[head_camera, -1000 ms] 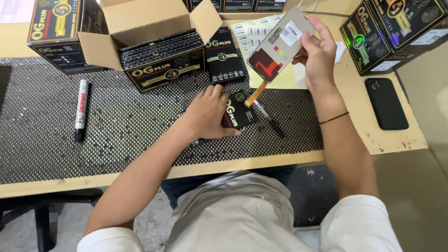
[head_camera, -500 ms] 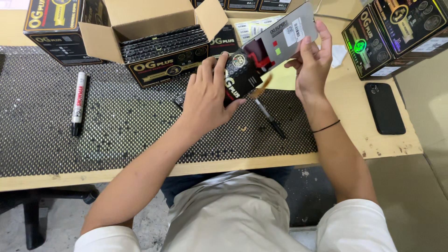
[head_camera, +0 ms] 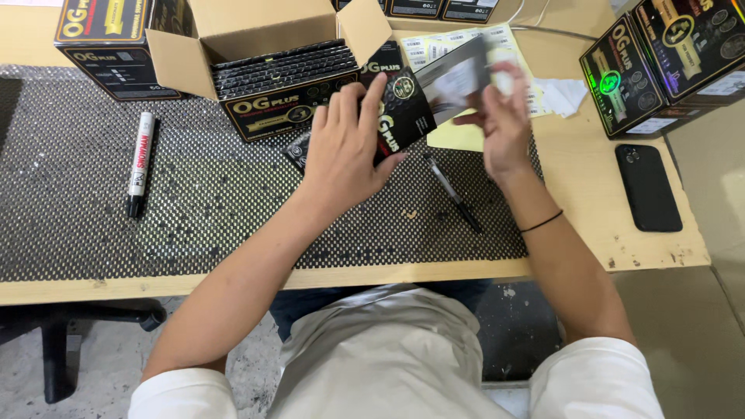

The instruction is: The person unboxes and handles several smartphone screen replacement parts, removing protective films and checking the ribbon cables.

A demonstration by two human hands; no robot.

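Note:
My left hand (head_camera: 345,143) grips a small flat black packet (head_camera: 400,116) with gold print, lifted above the black mesh mat (head_camera: 194,209). My right hand (head_camera: 504,116) holds a grey flat pack (head_camera: 454,77), blurred by motion, right beside the black packet and touching or overlapping its edge. Just behind my hands stands an open cardboard box (head_camera: 272,58) filled with several rows of black packets. A black pen (head_camera: 454,194) lies on the mat below my right hand.
A white marker (head_camera: 140,163) lies at the mat's left. Black printed cartons stand at the back left (head_camera: 109,43) and far right (head_camera: 667,54). A black phone (head_camera: 648,186) rests on the wooden table (head_camera: 605,240). A yellowish label sheet (head_camera: 466,46) lies behind.
My left hand picked the black packet off the mat and raised it toward the open box. My right hand brought the grey pack down and left until it met the packet.

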